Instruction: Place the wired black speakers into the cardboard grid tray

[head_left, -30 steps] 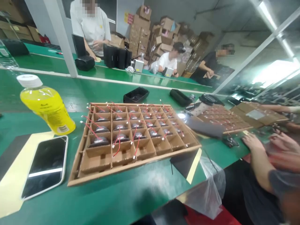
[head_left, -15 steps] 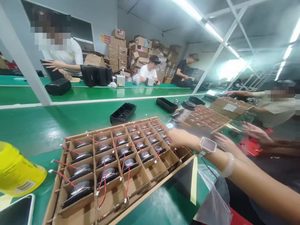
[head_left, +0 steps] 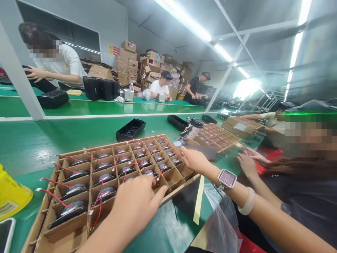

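A cardboard tray [head_left: 184, 185] with a grid of cells lies on the green table in front of me. Most cells hold a round black speaker [head_left: 73, 174] with red wires; the nearest cells are bare. My left hand [head_left: 137, 203] lies over the tray's near rim, fingers together and curled onto the cardboard. My right hand [head_left: 194, 160], with a pink watch on the wrist, grips the tray's right edge.
A yellow bottle [head_left: 12, 193] and a phone corner [head_left: 5, 233] sit at the left. A black plastic shell [head_left: 131, 129] lies behind the tray. A second filled tray [head_left: 216, 137] lies at the right, near a co-worker's hands [head_left: 249, 161]. Other people work across the belt.
My left hand has come into view and settled on the tray's near rim. My right hand stays at the tray's right edge. The view has shifted a little to the right.
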Demonstrator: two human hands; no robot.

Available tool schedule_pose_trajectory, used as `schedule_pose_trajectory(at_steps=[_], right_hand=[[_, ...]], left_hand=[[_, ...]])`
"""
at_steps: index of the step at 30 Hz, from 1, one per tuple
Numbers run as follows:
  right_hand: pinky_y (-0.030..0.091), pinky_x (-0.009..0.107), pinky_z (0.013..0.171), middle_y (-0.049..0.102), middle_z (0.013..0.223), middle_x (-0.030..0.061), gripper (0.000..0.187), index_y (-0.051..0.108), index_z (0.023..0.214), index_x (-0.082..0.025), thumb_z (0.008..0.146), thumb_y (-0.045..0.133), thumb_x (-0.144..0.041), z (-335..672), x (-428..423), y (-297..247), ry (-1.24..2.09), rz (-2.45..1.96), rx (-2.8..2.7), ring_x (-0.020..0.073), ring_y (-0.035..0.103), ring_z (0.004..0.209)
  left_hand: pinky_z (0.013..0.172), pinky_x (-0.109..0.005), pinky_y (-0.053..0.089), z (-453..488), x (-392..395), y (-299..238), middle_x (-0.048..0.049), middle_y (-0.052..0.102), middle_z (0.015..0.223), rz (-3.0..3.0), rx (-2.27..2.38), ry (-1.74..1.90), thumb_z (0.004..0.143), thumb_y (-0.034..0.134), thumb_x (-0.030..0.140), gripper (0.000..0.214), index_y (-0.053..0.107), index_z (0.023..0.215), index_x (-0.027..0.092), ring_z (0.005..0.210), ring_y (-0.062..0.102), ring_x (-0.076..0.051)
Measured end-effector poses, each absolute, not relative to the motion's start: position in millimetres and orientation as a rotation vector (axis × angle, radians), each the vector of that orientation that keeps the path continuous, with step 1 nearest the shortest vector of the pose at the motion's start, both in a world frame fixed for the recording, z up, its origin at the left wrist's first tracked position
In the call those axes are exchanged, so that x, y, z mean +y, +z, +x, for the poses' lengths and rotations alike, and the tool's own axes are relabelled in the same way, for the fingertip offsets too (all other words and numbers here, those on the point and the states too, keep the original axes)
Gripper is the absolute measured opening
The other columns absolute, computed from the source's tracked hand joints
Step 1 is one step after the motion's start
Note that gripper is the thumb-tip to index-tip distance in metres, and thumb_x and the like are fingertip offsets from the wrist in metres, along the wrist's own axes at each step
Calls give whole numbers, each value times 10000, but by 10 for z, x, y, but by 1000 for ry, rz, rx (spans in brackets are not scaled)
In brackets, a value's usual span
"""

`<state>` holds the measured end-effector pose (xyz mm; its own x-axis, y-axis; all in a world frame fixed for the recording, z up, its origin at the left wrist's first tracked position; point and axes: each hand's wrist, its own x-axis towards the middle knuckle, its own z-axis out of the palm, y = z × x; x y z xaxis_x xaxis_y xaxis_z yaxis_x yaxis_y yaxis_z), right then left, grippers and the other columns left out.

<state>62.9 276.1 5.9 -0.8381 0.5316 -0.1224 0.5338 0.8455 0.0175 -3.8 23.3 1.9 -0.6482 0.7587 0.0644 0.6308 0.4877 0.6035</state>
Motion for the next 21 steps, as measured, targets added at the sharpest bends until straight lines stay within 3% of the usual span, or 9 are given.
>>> schedule_pose_trajectory(at_steps=[2,4,7,10,14,16,19,21], right_hand=[[518,318,967,571,1022,79,361,556,1168,-71,973,482,-365,709,2758,28,-74,941,2889,105,563,1000],[522,287,936,577,946,66,347,588,1049,-60,972,486,-383,770,2774,-11,-185,999,2887,84,562,942],[522,202,796,557,800,34,426,588,941,-48,984,447,-448,796,2809,-60,-459,998,2888,46,543,777],[473,137,637,517,716,12,483,568,984,-40,1006,372,-480,759,2834,-34,-707,1003,2883,16,488,631],[466,126,634,528,753,18,479,557,1016,-41,1005,374,-483,750,2880,116,-797,967,2981,8,480,639],[477,133,659,542,762,20,440,576,960,-37,985,444,-456,782,2910,146,-763,895,2986,13,493,662],[515,169,758,576,818,27,308,603,953,-41,948,542,-343,828,2922,40,-664,780,2961,32,541,749],[526,221,861,591,917,44,259,601,1041,-55,956,518,-285,828,2890,-85,-548,752,3007,55,563,854]], left_hand=[[854,-450,519,-89,623,-16,-23,660,805,1160,2545,852,870,700,240,145,642,804,124,824,653,-201],[892,-452,514,-120,878,-118,-33,676,880,1159,2488,918,895,673,209,112,647,832,120,893,658,-204],[928,-450,498,-177,1043,-217,-42,680,938,1184,2321,1219,939,624,265,175,645,827,132,953,646,-204],[997,-470,455,-239,1015,-57,-60,676,969,1182,2009,1655,971,554,356,309,595,748,145,1072,616,-222],[1049,-467,450,-212,570,366,-63,687,1046,1088,1489,2052,1011,342,419,386,389,690,211,1210,587,-230],[1023,-480,481,-138,184,438,-52,701,1115,977,1376,2093,1023,325,466,392,403,729,218,1267,557,-246],[959,-487,521,13,-390,217,-62,721,1064,466,1268,1957,953,500,550,384,477,757,220,1172,621,-296],[791,-322,563,119,-678,-82,-24,698,775,229,1244,1760,809,663,641,479,509,665,210,952,702,-263]])
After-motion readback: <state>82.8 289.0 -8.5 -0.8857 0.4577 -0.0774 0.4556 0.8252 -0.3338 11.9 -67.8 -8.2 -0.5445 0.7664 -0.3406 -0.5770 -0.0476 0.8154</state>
